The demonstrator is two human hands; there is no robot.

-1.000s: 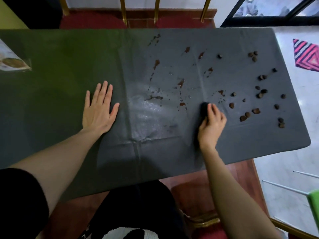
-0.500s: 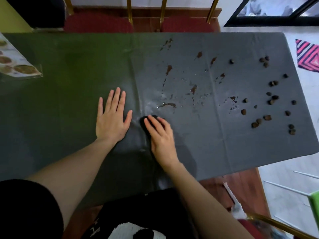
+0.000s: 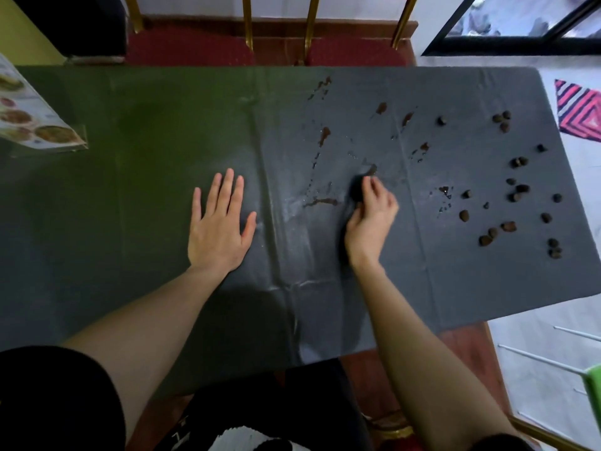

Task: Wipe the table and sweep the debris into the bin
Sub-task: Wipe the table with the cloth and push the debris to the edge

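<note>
The table (image 3: 130,196) is covered in a dark cloth, with wet streaks in the middle. Brown stains (image 3: 324,135) dot its centre, and several small dark debris lumps (image 3: 517,196) lie scattered over the right end. My right hand (image 3: 370,219) presses a dark wiping cloth (image 3: 356,192) onto the table, just right of a brown smear (image 3: 320,202). My left hand (image 3: 218,222) lies flat on the table with fingers spread, to the left of the wet patch. No bin is in view.
A printed menu card (image 3: 35,122) lies at the table's left edge. Red chairs with gold legs (image 3: 247,30) stand behind the far side. A striped mat (image 3: 582,112) lies on the white floor at right; a green object (image 3: 593,385) is at lower right.
My right hand swept the cloth left to beside my left hand, then back right and slightly farther away, to the central stains. My left hand stayed flat.
</note>
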